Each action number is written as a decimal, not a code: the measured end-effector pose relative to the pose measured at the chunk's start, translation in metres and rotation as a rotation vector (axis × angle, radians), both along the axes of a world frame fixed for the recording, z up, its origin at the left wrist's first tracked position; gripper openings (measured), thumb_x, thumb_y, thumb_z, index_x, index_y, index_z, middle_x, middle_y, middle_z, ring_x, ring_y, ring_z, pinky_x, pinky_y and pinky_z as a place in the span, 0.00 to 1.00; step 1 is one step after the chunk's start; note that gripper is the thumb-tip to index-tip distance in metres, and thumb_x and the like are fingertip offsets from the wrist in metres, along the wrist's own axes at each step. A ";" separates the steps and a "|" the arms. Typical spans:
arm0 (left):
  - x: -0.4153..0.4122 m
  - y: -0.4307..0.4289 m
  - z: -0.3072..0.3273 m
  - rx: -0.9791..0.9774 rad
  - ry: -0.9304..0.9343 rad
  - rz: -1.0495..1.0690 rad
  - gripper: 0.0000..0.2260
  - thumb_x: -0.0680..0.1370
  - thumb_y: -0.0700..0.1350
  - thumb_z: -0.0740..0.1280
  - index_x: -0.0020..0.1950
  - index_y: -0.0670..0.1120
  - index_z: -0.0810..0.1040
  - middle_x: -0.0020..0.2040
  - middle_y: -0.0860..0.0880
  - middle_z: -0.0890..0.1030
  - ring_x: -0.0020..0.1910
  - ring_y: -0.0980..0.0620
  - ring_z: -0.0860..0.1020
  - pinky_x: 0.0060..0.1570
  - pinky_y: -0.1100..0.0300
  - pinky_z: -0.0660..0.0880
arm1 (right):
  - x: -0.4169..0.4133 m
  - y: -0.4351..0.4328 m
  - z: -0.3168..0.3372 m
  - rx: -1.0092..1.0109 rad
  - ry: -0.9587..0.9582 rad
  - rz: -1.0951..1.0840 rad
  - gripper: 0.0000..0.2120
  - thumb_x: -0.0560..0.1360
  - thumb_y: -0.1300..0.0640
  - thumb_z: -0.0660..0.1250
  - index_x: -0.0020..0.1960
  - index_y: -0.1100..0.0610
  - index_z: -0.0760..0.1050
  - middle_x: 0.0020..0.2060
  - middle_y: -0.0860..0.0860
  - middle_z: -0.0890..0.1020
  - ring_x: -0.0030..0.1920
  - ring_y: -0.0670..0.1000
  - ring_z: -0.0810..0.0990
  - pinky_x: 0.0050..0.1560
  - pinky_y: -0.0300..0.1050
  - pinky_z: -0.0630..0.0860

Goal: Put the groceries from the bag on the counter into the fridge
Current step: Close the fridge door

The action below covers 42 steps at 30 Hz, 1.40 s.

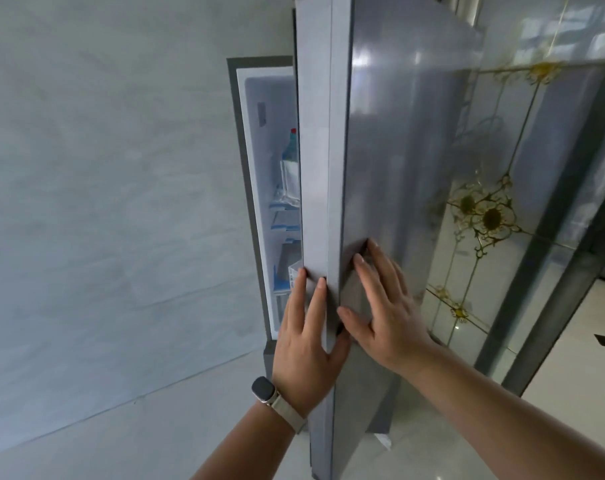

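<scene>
The grey fridge door [391,150] stands partly open and I see it almost edge-on. My left hand [304,337], with a watch on its wrist, grips the door's edge: fingers on the edge face, thumb around the front. My right hand [380,306] lies flat on the door's front, fingers spread, holding nothing. Through the gap the lit fridge interior [266,140] shows a bottle with a red cap [291,147], a clear bag [289,178] and shelves with blue-and-white items. The grocery bag and the counter are out of view.
A pale grey wall [103,202] fills the left side, close to the fridge. To the right stands a mirrored panel with gold floral patterns [484,216] in a dark frame. A light tiled floor [571,358] shows at the lower right.
</scene>
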<state>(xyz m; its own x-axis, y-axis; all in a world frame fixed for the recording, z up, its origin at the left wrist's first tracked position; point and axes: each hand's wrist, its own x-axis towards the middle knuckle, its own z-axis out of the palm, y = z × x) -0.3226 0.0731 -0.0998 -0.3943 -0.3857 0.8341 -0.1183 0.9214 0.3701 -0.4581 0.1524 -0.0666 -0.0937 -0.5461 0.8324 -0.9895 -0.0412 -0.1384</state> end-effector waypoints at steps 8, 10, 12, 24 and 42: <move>0.000 -0.060 -0.004 0.019 0.053 0.096 0.32 0.76 0.47 0.66 0.77 0.41 0.57 0.76 0.42 0.62 0.76 0.48 0.63 0.61 0.50 0.77 | -0.014 -0.074 -0.007 -0.044 0.125 0.033 0.30 0.79 0.40 0.60 0.76 0.51 0.57 0.75 0.58 0.60 0.75 0.61 0.60 0.71 0.62 0.65; -0.003 -0.076 -0.006 0.011 0.066 0.119 0.32 0.76 0.46 0.66 0.77 0.42 0.57 0.76 0.42 0.63 0.76 0.49 0.63 0.58 0.48 0.78 | -0.018 -0.092 -0.006 -0.070 0.173 0.040 0.29 0.78 0.40 0.61 0.74 0.52 0.62 0.74 0.59 0.61 0.73 0.62 0.63 0.69 0.65 0.67; -0.005 -0.092 -0.008 0.015 0.086 0.130 0.31 0.78 0.49 0.66 0.78 0.46 0.56 0.75 0.43 0.63 0.76 0.50 0.62 0.60 0.48 0.77 | -0.024 -0.108 -0.006 -0.088 0.209 0.035 0.28 0.77 0.41 0.63 0.73 0.52 0.65 0.74 0.59 0.62 0.72 0.63 0.65 0.67 0.67 0.67; -0.030 -0.157 -0.010 0.308 0.146 0.273 0.43 0.72 0.53 0.69 0.79 0.63 0.46 0.73 0.53 0.65 0.72 0.68 0.62 0.64 0.74 0.66 | -0.068 -0.191 -0.008 -0.146 0.328 0.030 0.30 0.73 0.44 0.69 0.72 0.52 0.68 0.73 0.58 0.64 0.71 0.62 0.66 0.72 0.63 0.59; -0.085 -0.263 -0.014 0.467 0.240 0.232 0.46 0.69 0.53 0.73 0.78 0.61 0.46 0.75 0.49 0.62 0.73 0.59 0.62 0.66 0.76 0.60 | -0.096 -0.280 -0.007 -0.056 0.335 -0.048 0.28 0.75 0.47 0.67 0.73 0.53 0.66 0.75 0.56 0.63 0.73 0.60 0.64 0.73 0.59 0.58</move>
